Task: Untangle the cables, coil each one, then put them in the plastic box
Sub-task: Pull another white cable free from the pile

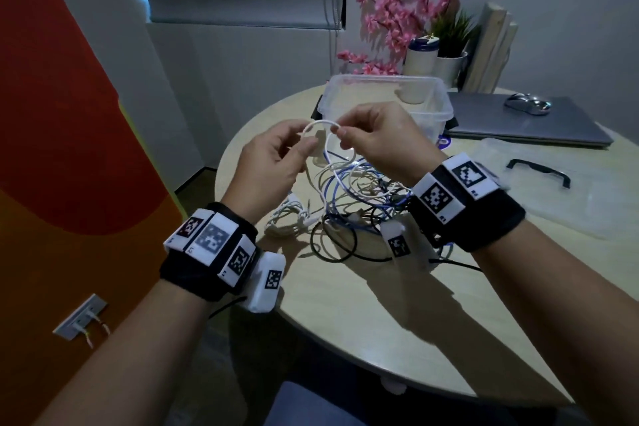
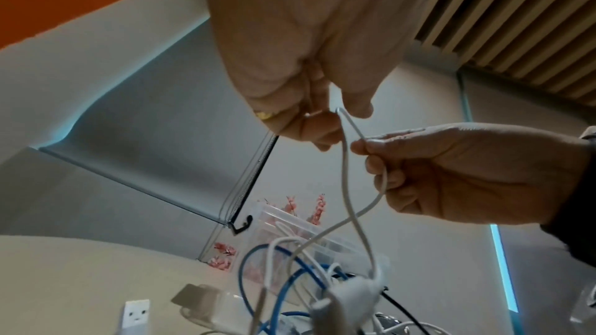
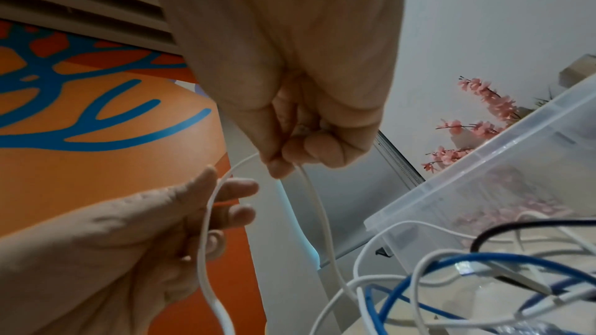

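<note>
Two hands held over a cable tangle, one white cable pinched between them.

A loop of the white cable (image 1: 320, 124) is pinched by the left hand (image 1: 273, 162) and right hand (image 1: 375, 138) above the tangled cables (image 1: 349, 197) on the round table (image 1: 363, 315); the clear plastic box (image 1: 383, 97) stands just behind. No legible writing is seen, only square coded markers (image 1: 436, 199) on the wristbands.

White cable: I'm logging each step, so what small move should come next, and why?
Probably lift it clear of the pile: both hands, left hand and right hand, pinch the white cable, but its lower run is still in the tangle.
</note>
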